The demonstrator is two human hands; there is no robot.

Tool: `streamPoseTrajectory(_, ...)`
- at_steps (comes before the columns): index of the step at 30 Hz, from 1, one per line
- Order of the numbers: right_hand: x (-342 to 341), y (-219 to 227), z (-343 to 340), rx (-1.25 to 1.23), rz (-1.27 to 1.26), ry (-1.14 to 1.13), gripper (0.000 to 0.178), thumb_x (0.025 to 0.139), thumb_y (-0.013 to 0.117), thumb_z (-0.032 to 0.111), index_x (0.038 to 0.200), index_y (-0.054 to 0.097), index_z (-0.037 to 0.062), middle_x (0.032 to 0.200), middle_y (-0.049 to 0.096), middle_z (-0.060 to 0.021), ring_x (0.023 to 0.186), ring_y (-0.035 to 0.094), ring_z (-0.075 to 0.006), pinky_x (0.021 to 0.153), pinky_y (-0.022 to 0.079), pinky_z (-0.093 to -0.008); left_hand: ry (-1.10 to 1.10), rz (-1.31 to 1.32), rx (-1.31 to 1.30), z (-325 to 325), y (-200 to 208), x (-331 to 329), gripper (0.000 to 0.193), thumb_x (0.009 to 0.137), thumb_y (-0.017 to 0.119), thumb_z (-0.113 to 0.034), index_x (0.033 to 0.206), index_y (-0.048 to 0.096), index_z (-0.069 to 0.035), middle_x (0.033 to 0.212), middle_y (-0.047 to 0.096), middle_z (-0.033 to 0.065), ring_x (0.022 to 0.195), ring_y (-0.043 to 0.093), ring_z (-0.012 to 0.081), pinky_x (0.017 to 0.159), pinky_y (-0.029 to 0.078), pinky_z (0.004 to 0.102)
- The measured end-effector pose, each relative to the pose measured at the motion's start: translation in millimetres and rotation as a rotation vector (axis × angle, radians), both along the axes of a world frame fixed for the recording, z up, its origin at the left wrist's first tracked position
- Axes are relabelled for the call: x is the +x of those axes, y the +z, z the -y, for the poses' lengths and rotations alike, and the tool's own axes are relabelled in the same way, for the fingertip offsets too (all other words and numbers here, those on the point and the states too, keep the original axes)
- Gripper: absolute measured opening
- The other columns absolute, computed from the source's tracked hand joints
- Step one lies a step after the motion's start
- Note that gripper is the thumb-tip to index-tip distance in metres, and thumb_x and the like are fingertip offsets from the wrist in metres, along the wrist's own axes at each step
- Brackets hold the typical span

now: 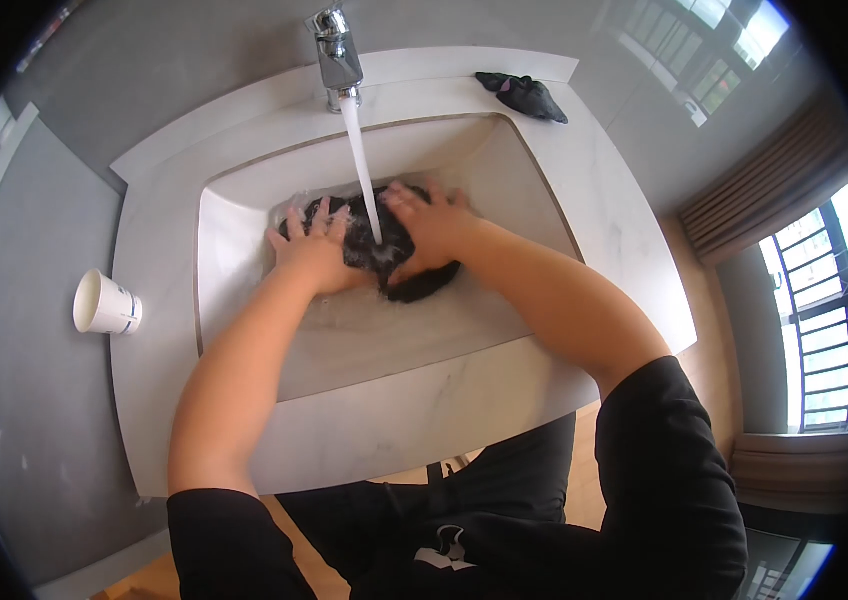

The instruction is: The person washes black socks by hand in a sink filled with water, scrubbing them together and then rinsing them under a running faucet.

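Observation:
A black cloth point(424, 287), wet and bunched, lies in the water of the white sink point(394, 345). From the chrome faucet point(339, 62), a stream runs down onto it between my hands. My left hand point(316, 250) presses on the cloth's left side, open, its fingers spread. On the right side, my right hand point(434, 232) rests over the cloth with its fingers apart as well. The cloth's parts under both palms are hidden, and its kind cannot be made out.
A small dark bundle of cloth point(524, 97) lies on the counter's back right corner. At the counter's left edge is a white paper cup point(107, 303). The pale marble-look counter point(424, 410) surrounds the sink, with a grey wall point(194, 70) behind.

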State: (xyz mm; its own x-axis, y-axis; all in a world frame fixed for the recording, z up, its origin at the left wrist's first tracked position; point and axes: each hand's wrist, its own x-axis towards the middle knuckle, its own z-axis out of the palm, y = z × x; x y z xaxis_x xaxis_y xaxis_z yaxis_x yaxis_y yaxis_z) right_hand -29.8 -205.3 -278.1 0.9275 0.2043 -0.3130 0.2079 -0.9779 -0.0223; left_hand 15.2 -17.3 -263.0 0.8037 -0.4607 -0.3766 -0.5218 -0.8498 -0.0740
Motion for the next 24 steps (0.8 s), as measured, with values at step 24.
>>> streamPoseTrajectory(24,11.0,19.7,14.2,-0.114,-0.099,-0.203,0.1,0.06,0.082,0.049,0.145,0.038,0.0185,0.144,0.042,-0.0149,0.136,0.037,-0.0369,0.108,0.035,-0.0523,-0.104,0.108,0.057,14.5,8.7,-11.7,0.115,0.064,0.069,-0.075,0.152,0.025,-0.015,0.157,0.021,0.0166,0.146,0.012,0.0409,0.111,0.015,0.0663)
